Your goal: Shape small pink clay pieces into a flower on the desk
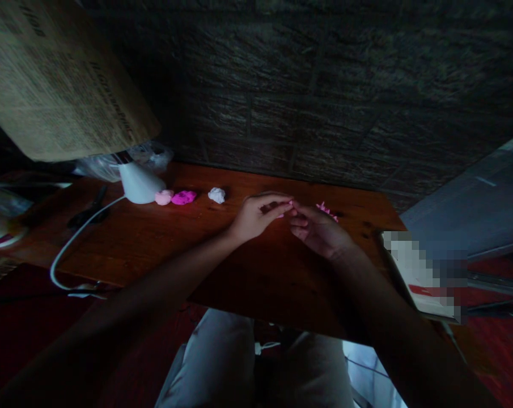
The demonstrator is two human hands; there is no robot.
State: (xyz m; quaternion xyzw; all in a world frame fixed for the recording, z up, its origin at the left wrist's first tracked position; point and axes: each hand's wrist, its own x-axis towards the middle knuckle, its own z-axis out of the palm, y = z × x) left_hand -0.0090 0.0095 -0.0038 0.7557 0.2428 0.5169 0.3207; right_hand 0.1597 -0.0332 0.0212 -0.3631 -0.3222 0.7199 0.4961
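The left hand [256, 218] and right hand [319, 231] pinch a tiny pink bit [291, 202] over the counter [260, 272].
The fingers of both hands are closed on it and hide most of it, so I cannot tell which way it points or which side is longest. A spiky pink piece [326, 211] lies just past the right hand, hard to see in the dark.

Lamp [139, 184] on table [154, 226], left of three lumps [183, 197]
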